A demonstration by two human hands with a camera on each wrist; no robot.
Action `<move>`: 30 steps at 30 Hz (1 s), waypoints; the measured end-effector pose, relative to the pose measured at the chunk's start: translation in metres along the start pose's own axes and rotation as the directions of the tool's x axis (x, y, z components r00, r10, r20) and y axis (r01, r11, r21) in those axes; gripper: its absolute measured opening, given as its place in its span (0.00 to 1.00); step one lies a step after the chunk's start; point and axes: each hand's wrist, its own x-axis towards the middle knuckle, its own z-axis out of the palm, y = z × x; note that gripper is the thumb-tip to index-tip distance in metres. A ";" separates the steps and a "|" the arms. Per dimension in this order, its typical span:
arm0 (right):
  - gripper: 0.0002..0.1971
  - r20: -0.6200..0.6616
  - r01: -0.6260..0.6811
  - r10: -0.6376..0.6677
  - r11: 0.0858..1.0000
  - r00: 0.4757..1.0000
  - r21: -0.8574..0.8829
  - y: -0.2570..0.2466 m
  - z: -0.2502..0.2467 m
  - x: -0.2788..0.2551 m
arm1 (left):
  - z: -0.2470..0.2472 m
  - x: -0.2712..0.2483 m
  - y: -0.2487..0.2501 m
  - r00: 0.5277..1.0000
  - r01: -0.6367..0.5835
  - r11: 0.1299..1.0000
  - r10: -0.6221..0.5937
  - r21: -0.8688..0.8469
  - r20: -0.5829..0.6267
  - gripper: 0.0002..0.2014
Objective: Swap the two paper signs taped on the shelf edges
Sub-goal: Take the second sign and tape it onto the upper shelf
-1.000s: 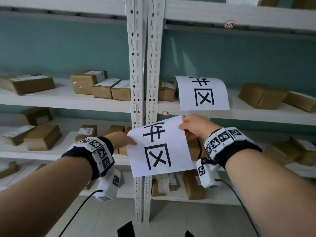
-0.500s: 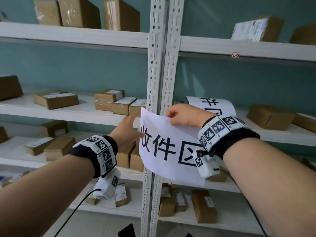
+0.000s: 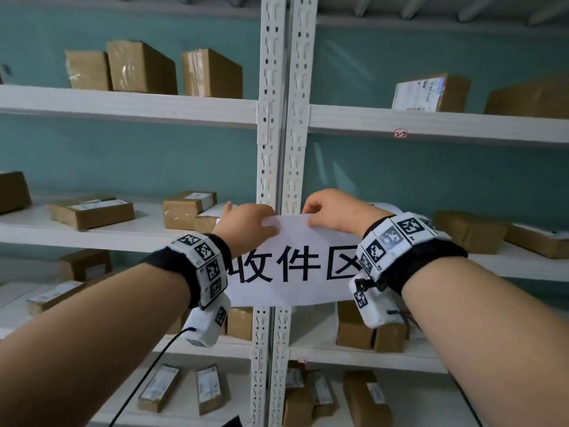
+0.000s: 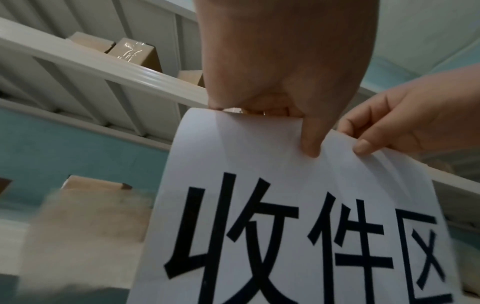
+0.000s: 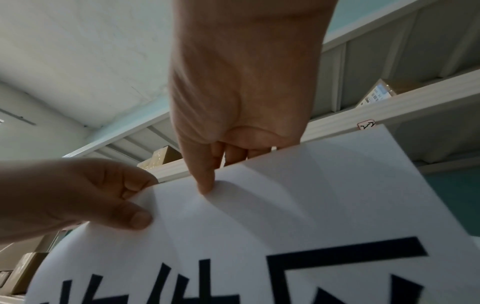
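A white paper sign [image 3: 292, 266] with three large black characters hangs level in front of the white uprights [image 3: 281, 118], at the height of the middle shelf edge [image 3: 92, 237]. My left hand [image 3: 246, 224] pinches its top edge near the left, thumb on the front [image 4: 309, 142]. My right hand [image 3: 332, 211] pinches the top edge near the right, thumb on the front of the sign [image 5: 285, 205]. A sliver of a second white sign [image 3: 385, 208] shows behind my right wrist; the rest of it is hidden.
Brown cardboard parcels [image 3: 141, 67] stand on the white shelves at every level, left and right of the uprights. A small red-edged label [image 3: 400, 133] sticks on the upper right shelf edge. Teal wall lies behind. Black cables hang from both wrist cameras.
The sign has turned from upright to level and risen to the middle shelf edge. Both hands moved up with it and now hold its top edge. The view tilted upward.
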 end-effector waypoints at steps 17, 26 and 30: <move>0.04 -0.290 -0.302 0.384 0.908 0.876 0.290 0.061 -0.007 0.013 | -0.026 0.031 -0.026 0.956 0.160 0.977 -0.189 -0.142 -0.224 0.10; 0.12 -0.334 -0.173 0.305 0.912 0.892 0.372 0.077 -0.006 0.057 | -0.023 0.067 -0.026 0.960 0.128 0.966 -0.178 -0.223 -0.218 0.09; 0.14 -0.427 -0.128 0.291 0.920 0.857 0.370 0.080 -0.024 0.081 | -0.038 0.089 -0.029 0.937 0.144 0.958 -0.212 -0.247 -0.276 0.09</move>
